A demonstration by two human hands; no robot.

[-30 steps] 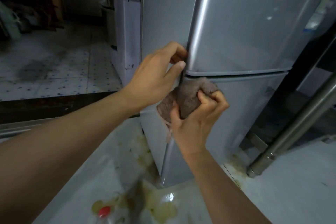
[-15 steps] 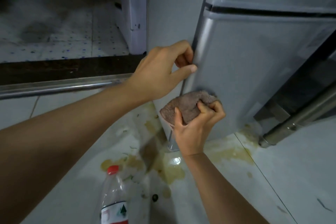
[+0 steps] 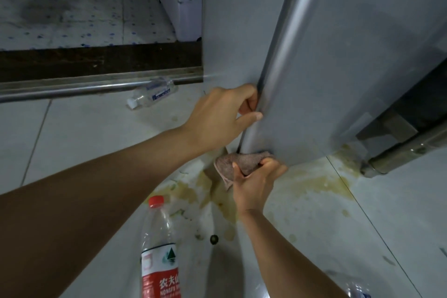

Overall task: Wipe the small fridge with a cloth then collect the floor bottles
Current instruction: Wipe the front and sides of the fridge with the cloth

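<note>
A: Where's the cloth?
B: The cloth [image 3: 242, 163] is bunched in the right hand [image 3: 254, 185], fingers curled round it, pressed to the bottom corner of the fridge [image 3: 338, 68] door.
A: And the left hand?
B: The left hand [image 3: 223, 116] grips the door's edge just above, fingers hooked behind it, thumb on the front.
A: Bottles?
B: A red-capped bottle [image 3: 159, 249] lies on the floor [image 3: 84, 140] near the arms; a clear bottle [image 3: 152, 95] lies by the metal rail [image 3: 72, 88]. Yellowish stains [image 3: 314, 184] spread below the fridge.
</note>
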